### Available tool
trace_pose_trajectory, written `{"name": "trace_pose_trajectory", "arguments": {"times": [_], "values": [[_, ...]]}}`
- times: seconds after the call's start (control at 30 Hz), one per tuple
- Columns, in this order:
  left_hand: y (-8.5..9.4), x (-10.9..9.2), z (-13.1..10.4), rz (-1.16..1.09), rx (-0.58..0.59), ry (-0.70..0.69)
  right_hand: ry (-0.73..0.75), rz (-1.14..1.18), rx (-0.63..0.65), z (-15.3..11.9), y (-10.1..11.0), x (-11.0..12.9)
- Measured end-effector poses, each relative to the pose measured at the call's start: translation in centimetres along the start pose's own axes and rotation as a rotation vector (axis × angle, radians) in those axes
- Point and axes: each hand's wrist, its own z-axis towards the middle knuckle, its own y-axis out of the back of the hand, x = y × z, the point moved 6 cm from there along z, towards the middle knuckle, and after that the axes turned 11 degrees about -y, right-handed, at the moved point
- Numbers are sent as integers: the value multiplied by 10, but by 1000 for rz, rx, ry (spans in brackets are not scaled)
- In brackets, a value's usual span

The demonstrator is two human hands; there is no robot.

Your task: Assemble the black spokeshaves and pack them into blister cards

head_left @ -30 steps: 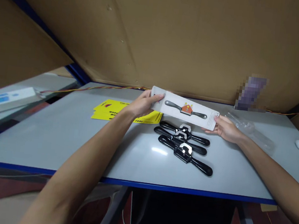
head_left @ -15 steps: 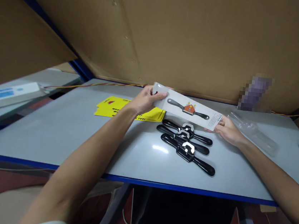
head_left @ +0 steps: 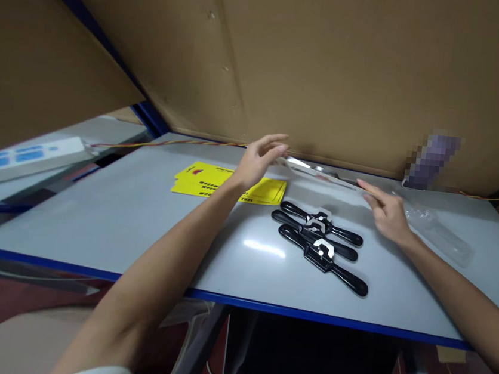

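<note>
Three black tools (head_left: 312, 234) side by side on worktop (head_left: 138, 216), likely grouped as alike; yellow cards (head_left: 205, 177) farther back, overlapping; right hand (head_left: 388, 215) pinches right end of flat package (head_left: 325, 177), tilted near edge-on; left hand (head_left: 257, 160) at other end, maybe steadying, can't tell if gripping

Pixelated purple object (head_left: 435, 160), identity unclear
</note>
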Motion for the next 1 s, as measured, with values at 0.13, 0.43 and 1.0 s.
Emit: {"name": "trace_pose_trajectory", "arguments": {"times": [0.13,0.43,1.0], "values": [[22,12,5,240,-159,-43,141,-407,74,25,-3,1],[6,-2,-1,681,139,-53,-30,-1003,17,4,56,-2],[-67,-11,-36,535,964,-190,23,-763,-309,-42,92,48]]}}
